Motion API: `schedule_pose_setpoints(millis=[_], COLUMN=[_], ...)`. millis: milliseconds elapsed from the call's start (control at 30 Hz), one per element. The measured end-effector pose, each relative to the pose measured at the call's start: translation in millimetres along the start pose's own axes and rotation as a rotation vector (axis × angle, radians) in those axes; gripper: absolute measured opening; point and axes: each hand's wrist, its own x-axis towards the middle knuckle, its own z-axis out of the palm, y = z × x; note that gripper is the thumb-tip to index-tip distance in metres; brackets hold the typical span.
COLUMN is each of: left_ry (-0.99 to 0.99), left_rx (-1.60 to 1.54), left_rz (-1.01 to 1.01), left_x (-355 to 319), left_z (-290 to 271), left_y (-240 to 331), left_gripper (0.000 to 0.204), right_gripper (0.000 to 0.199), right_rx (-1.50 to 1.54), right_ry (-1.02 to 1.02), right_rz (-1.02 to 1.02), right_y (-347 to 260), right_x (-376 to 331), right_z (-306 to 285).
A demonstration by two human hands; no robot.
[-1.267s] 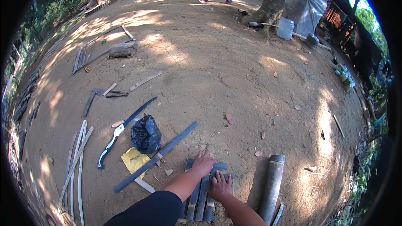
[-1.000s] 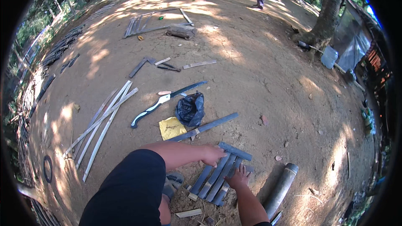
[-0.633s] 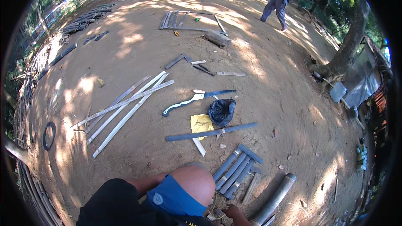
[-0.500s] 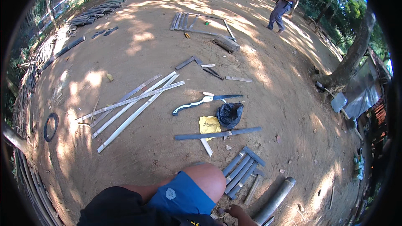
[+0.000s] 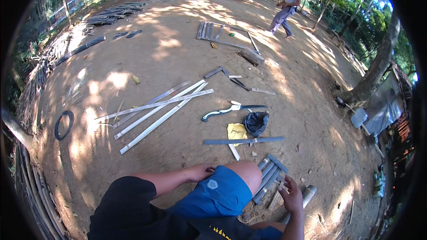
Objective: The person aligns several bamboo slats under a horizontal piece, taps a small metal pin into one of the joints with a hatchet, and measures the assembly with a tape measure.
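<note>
1. Slatted panel (image 5: 267,180) lies on the dirt (image 5: 178,75), just beyond the bent knee (image 5: 249,174), which covers part of it. Main risk: the knee or foot shifts and knocks it, racking slats against the dark crosspiece (image 5: 278,163). Can't tell how firmly they're joined.
2. Right hand (image 5: 292,197) is at the panel's right side, fingers apart and half bent, no object visible in them. Contact with anything below: can't tell. An inexact reach could nudge the panel out of square.
3. Wooden-handled tool (image 5: 274,200) lies right beside the panel, partly under the right hand in this view. A careless grab could drag its head across the slats.
4. Left hand (image 5: 203,171) is by the blue shorts (image 5: 222,195), fingers loosely curled; can't tell if they pinch cloth. It isn't bracing the panel, so a one-handed push would likely slide it.
5. Dark tube (image 5: 308,195) sits close on the right, partly behind the forearm. Round, so a bump could roll it.
6. Folding-style saw (image 5: 235,108) has its blade exposed beside the black bag (image 5: 256,124). Cut risk if someone reaches for the bag blind.
</note>
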Motion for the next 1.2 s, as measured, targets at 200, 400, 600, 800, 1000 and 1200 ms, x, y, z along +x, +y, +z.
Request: schedule_pose_setpoints(millis=[200,400,600,800,1000,1200], left_ry=[0.008,-0.019,-0.016,-0.004,-0.075,-0.019], left_rx=[-0.086,0.219,0.314,0.313,0.381,0.158], left_rz=[0.316,0.261,0.292,0.285,0.302,0.321], left_x=[40.0,31.7,35.2,22.7,16.1,42.1], left_z=[29.5,29.1,38.0,46.0,40.8,36.3], left_y=[-99.2,-101.4,-93.6,-77.4,-60.3,-114.5], left_gripper=[0.068,0.076,0.077,0.078,0.078,0.079], right_gripper=[0.069,0.074,0.076,0.077,0.078,0.076], right_rx=[0.012,-0.179,-0.169,-0.197,-0.199,-0.22], right_ry=[-0.08,-0.185,-0.225,-0.266,-0.27,-0.291], right_rz=[0.119,0.168,0.159,0.144,0.145,0.113], right_y=[35.0,45.0,63.8,55.2,45.5,21.3], right_x=[-63.1,-80.2,-66.6,-65.1,-63.9,-58.8], right_z=[10.4,22.1,37.5,40.8,41.2,51.3])
